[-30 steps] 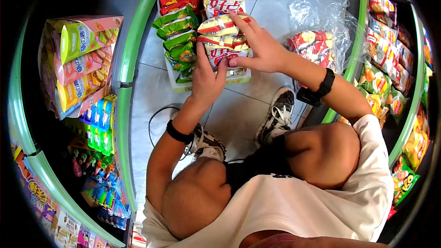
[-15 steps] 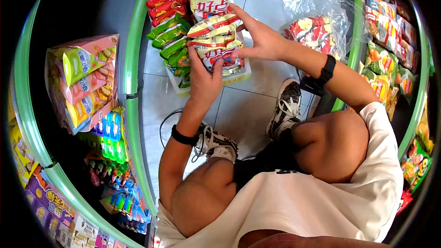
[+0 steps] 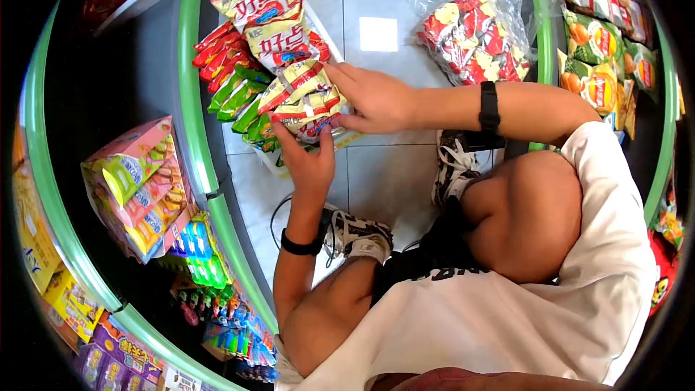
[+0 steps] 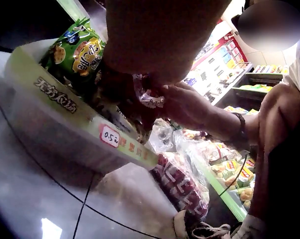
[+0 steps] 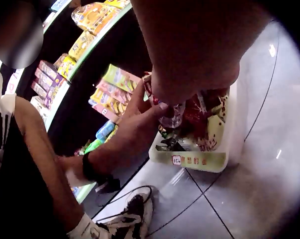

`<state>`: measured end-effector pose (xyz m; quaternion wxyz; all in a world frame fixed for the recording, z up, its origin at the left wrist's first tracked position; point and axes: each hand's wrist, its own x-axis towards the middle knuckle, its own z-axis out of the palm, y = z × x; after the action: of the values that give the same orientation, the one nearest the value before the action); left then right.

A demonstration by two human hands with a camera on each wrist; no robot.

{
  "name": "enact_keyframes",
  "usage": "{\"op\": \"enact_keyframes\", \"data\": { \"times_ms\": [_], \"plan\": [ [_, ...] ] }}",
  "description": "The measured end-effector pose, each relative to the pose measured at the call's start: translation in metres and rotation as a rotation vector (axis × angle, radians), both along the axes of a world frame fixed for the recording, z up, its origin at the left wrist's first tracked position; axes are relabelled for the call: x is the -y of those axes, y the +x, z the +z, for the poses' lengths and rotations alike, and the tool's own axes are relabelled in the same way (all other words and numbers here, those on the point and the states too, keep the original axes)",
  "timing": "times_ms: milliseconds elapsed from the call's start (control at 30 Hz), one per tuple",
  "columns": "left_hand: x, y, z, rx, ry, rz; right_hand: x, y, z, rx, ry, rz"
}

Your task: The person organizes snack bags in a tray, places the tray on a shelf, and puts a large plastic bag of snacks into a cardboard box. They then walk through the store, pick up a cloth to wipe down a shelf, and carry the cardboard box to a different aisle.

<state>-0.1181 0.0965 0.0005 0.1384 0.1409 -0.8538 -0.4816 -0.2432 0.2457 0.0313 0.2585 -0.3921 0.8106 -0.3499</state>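
In the head view a white tray (image 3: 323, 25) holds red packets (image 3: 224, 56), green packets (image 3: 239, 97) and cream-and-red packets (image 3: 278, 38). At its near end the left hand (image 3: 310, 165) and right hand (image 3: 376, 100) grip a few cream-and-red packets (image 3: 308, 95) from either side, thumbs on the near edge. The left wrist view shows the tray's printed wall (image 4: 65, 107) and a green packet (image 4: 80, 57); the hands there are dark. In the right wrist view the left hand (image 5: 137, 122) pinches a packet above the tray (image 5: 189, 162).
On the floor to the right lies a clear bag of red-and-yellow packets (image 3: 474, 40). A shelf of chip bags (image 3: 594, 40) stands at the right; the left shelf holds a pink snack box (image 3: 141, 188). Shoes (image 3: 456, 166) and a thin cable (image 3: 275, 213) are nearer the body.
The head view has shifted, so the tray appears tilted and further left. Both hands still hold the near cream-and-red packets, which now lean at a different angle.
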Motion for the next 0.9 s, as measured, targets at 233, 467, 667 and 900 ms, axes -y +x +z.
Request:
{"op": "enact_keyframes", "data": {
  "times_ms": [233, 467, 667, 900],
  "plan": [
    [0.002, -0.008, -0.029, 0.074, 0.002, -0.059, 0.0, -0.011, -0.02, -0.209, 0.111, 0.008],
    [0.009, -0.001, -0.002, 0.105, 0.23, -0.057, -0.009, -0.053, -0.015, -0.073, -0.097, 0.075],
    [0.051, 0.042, -0.011, 0.036, 0.008, 0.073, -0.045, -0.045, -0.043, 0.431, 0.109, -0.168],
    [0.1, 0.064, -0.073, 0.383, 0.685, 0.266, -0.034, 0.004, -0.078, 0.972, 0.151, -0.174]
  ]
}}
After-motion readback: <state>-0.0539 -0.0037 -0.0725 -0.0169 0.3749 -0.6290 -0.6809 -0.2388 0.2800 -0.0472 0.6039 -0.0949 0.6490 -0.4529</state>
